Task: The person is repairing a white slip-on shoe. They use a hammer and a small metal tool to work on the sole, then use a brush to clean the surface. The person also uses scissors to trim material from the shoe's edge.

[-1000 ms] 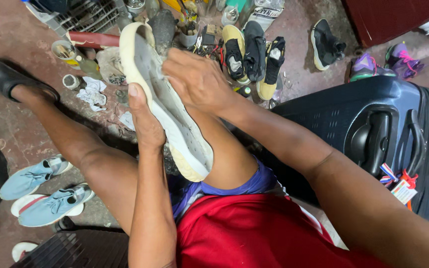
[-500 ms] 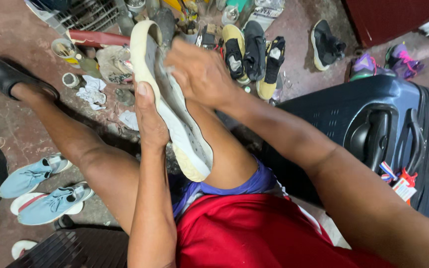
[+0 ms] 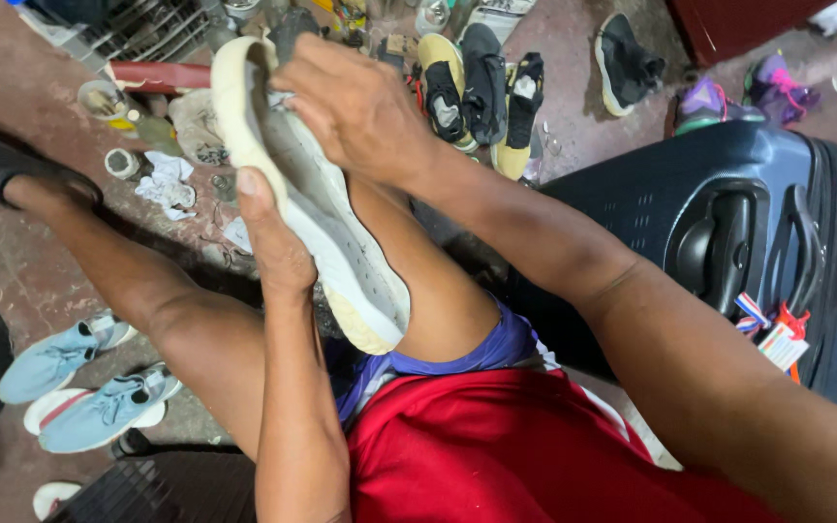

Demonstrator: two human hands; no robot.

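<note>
A dark blue hard-shell suitcase (image 3: 728,223) lies on the reddish floor (image 3: 12,107), the largest thing in view and the landmark here. Left of the suitcase, a seated person in a red shirt (image 3: 535,455) holds up a pale cream running shoe (image 3: 322,223), sole facing the camera, heel resting against the raised knee.

The left hand (image 3: 278,247) is wrapped around the shoe's left edge at mid-length, thumb pressed flat on the sole rim. The right hand (image 3: 365,111) is curled over the toe end, fingers bent on the sole and upper; how tightly it grips cannot be told.

The shoe looks light, with a thick foam sole that probably flexes under pressure and a soft fabric upper. The sole's rim seems the firmest place to hold; the worn tread likely gives dry, non-slippery purchase.

Beyond the suitcase, further from the person, lie several dark and yellow shoes (image 3: 481,92) and a purple pair (image 3: 738,92). Far left of the suitcase sit a light blue pair of sneakers (image 3: 79,383), a crumpled white rag (image 3: 167,184) and a small tape roll (image 3: 121,163).
</note>
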